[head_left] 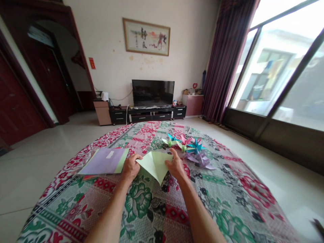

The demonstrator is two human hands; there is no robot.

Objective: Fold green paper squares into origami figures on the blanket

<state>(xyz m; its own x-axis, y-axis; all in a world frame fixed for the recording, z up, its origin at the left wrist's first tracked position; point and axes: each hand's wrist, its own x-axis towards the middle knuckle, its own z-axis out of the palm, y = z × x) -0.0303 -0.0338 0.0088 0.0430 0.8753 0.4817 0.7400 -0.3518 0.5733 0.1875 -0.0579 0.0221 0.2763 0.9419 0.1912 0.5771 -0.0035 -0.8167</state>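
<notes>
A pale green sheet of paper (154,164) with a crease down its middle is held up over the table, its two halves bent toward each other. My left hand (132,166) pinches its left corner between thumb and fingers. At the right edge, my right hand (175,164) has its thumb against the paper and its index finger raised; some of its other fingers are hidden. Just beyond that hand sits a cluster of folded paper cranes, among them a blue crane (196,145) and a purple crane (201,160).
A stack of coloured paper (105,161), purple on top, lies to the left on the floral tablecloth (141,202) of the round table. Farther off, a television (153,92) stands on a low black cabinet (141,116). Tall windows (278,67) and a purple curtain (225,57) are at the right.
</notes>
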